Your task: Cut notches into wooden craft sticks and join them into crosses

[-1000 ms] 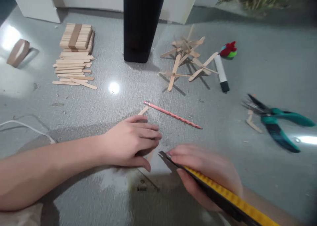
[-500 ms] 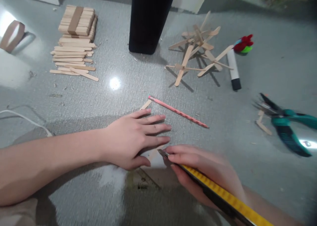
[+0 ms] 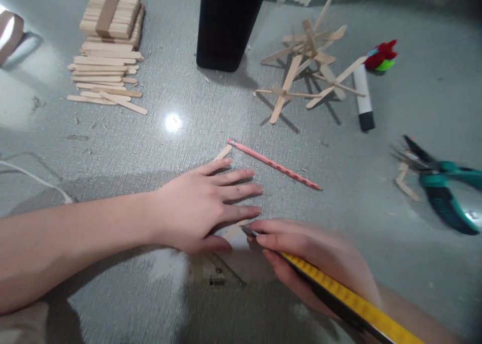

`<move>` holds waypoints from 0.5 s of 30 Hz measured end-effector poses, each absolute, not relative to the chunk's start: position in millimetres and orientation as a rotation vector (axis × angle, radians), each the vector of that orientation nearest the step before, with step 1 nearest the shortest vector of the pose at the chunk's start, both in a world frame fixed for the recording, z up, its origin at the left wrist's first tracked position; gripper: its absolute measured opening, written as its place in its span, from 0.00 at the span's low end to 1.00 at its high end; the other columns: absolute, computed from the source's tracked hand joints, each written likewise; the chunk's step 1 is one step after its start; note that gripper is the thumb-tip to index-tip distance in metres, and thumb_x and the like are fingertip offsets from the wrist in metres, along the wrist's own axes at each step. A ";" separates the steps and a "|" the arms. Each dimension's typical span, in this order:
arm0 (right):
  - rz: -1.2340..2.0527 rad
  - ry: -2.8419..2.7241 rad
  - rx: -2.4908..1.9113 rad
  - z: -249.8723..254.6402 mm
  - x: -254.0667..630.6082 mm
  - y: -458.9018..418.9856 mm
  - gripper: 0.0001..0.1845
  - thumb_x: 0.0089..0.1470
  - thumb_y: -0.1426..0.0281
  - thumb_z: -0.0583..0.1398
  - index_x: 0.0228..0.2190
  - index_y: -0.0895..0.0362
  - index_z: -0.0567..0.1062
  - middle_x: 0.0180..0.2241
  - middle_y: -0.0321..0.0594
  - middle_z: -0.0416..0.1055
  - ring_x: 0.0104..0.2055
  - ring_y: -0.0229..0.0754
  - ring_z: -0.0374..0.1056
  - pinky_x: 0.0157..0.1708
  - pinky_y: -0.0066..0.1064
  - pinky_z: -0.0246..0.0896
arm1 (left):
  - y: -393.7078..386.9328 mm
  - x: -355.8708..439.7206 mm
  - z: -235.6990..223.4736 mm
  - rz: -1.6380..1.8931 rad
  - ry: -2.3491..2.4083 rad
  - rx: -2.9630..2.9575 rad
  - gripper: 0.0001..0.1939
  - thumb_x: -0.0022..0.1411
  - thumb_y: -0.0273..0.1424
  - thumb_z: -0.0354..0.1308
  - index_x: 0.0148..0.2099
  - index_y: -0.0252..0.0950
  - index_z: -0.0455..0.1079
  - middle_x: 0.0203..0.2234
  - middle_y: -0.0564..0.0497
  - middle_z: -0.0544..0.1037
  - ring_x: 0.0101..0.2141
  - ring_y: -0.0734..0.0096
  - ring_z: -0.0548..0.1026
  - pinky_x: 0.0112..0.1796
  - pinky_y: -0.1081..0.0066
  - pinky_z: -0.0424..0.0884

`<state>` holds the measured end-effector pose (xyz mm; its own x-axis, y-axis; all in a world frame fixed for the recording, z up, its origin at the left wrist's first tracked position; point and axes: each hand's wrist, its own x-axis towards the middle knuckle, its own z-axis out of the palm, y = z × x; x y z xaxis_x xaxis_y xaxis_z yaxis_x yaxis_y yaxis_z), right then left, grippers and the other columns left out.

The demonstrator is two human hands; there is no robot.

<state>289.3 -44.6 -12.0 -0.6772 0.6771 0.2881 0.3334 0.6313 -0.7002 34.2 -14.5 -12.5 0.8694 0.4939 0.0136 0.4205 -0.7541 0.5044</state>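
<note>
My left hand [image 3: 207,198] lies flat on the grey table with its fingers spread. Beneath it rests a wooden craft stick [image 3: 223,153], one end showing above my index finger and another pale wooden part near my thumb. My right hand [image 3: 309,258] is closed around a yellow and black utility knife [image 3: 339,296]. The knife's blade tip touches or hovers just over the wood by my left thumb; I cannot tell which. A clear set square [image 3: 226,268] lies partly below my left thumb. A pink pencil [image 3: 276,165] lies just beyond my left fingertips.
Loose craft sticks [image 3: 101,78] and a banded bundle [image 3: 109,12] lie at the back left. A black box-like object [image 3: 228,27] stands at the back. Joined stick shapes [image 3: 286,90], a glue stick [image 3: 363,98], red pompom-like bits [image 3: 382,55] and green-handled pliers [image 3: 437,183] are on the right.
The view has shifted slightly, so the objects at the back sit a little higher. Both hands stay nearly where they were, with the blade still at the wood.
</note>
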 end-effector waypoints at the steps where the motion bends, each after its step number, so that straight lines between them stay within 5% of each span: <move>1: 0.855 -2.313 -0.788 -12.0 289.5 -45.0 0.17 0.57 0.80 0.58 0.44 0.49 0.72 0.39 0.37 0.83 0.38 0.41 0.82 0.39 0.28 0.80 | -14.6 34.4 -12.9 0.199 0.666 2.542 0.34 0.64 0.46 0.64 0.67 0.37 0.67 0.70 0.43 0.64 0.70 0.44 0.58 0.70 0.41 0.46; 12: 0.839 -2.328 -0.793 -12.7 287.5 -49.4 0.18 0.56 0.79 0.59 0.46 0.48 0.72 0.39 0.36 0.83 0.38 0.44 0.82 0.38 0.32 0.80 | -16.3 35.9 -13.6 0.208 0.672 2.571 0.35 0.62 0.45 0.65 0.67 0.39 0.68 0.70 0.43 0.64 0.70 0.44 0.59 0.70 0.44 0.47; 15: 0.954 -2.253 -0.896 -8.8 282.2 -55.0 0.14 0.58 0.79 0.59 0.41 0.48 0.75 0.31 0.33 0.82 0.30 0.42 0.81 0.32 0.30 0.79 | -16.4 35.6 -13.8 0.190 0.668 2.581 0.33 0.63 0.45 0.64 0.67 0.42 0.67 0.70 0.45 0.62 0.71 0.46 0.57 0.70 0.43 0.45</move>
<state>282.2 -55.0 -8.8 -0.6397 0.7401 0.2074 0.3660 0.5305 -0.7646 35.6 -16.4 -13.8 0.8723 0.4888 0.0169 0.4246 -0.7740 0.4697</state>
